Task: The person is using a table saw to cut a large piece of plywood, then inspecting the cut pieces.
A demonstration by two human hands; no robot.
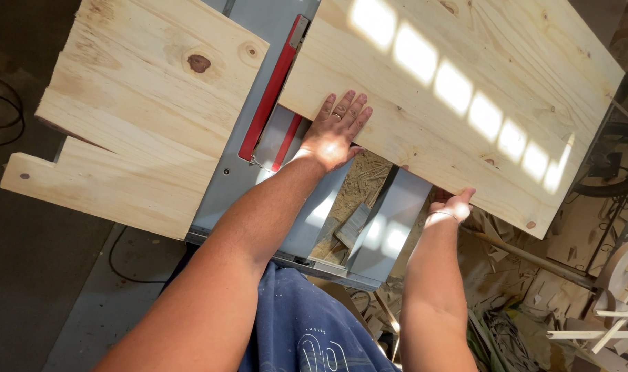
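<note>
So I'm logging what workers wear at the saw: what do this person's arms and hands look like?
Both forearms are bare, with no sleeves or gloves. The left hand has a ring on one of its fingers. The right hand has a thin band at the wrist.

1. No packages, stuck-on labels, signs or screens show anywhere in the head view.
2. The only lettering of any kind is a pale printed design (321, 348) on dark blue cloth at the bottom edge of the view, between the person's two forearms. It is made of thin, light outline shapes, rounded and curved, with a row of much smaller marks above them. The lower part of the design is cut off by the picture's edge, and the cloth there is creased.
</note>
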